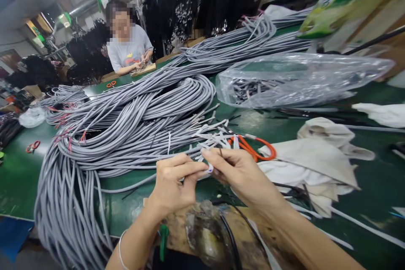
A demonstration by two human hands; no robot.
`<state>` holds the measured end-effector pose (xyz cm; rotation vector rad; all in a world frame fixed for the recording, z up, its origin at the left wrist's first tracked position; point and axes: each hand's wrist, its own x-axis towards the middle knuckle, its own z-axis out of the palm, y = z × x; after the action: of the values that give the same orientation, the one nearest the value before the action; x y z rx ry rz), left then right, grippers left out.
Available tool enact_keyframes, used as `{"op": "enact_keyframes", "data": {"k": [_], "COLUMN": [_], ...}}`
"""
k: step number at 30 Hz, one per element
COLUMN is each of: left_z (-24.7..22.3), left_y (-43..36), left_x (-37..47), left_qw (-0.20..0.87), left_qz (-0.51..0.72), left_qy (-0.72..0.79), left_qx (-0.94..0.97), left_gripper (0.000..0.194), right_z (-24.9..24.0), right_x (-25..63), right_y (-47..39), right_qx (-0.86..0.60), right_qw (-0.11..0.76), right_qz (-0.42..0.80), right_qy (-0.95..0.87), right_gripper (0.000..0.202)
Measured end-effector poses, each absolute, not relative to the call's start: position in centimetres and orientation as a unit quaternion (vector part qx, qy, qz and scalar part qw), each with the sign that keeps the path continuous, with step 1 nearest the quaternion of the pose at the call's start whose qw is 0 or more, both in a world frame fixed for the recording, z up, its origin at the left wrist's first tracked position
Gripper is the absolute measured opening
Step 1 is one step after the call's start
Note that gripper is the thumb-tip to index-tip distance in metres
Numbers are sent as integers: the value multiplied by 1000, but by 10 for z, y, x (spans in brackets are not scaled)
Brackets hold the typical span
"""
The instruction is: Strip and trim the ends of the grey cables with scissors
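My left hand [177,177] is closed in a pinch at the centre, its fingertips on a small white piece [209,169] with a bluish mark. Right beside it, my right hand [236,168] pinches at the same piece, thumb and forefinger together. The fingertips of both hands almost touch. Behind them lie the white stripped ends [218,135] of a big bundle of grey cables [126,130]. Orange-handled scissors [265,150] rest just beyond my right hand, partly under the white ends.
A clear plastic bag [303,80] of short pieces lies at the back right. White cloth gloves [319,156] are on the green table [379,177]. Below my hands is a worn wooden board [180,228]. Across the table sits a person [129,46] in a grey shirt.
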<state>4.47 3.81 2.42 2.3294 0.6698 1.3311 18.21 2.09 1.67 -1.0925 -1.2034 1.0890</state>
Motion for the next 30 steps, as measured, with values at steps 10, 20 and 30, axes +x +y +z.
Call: {"op": "enact_keyframes", "data": {"k": [10,20,30], "left_z": [28,29,24], "left_y": [35,37,43], "left_x": [50,43,42], "left_qw": [267,217,274], "left_qz": [503,436,455], "left_qy": [400,333,259], "left_qx": [718,807,806], "left_gripper": [26,24,25], "right_z": [12,16,28], "right_x": [179,187,199], "right_y": [14,12,25], "right_qx": [-503,-516,-405], "right_qw": [596,597,457], "right_qz": [304,267,688], "right_qy": [-547,-553,-392], "right_gripper": [39,24,55]}}
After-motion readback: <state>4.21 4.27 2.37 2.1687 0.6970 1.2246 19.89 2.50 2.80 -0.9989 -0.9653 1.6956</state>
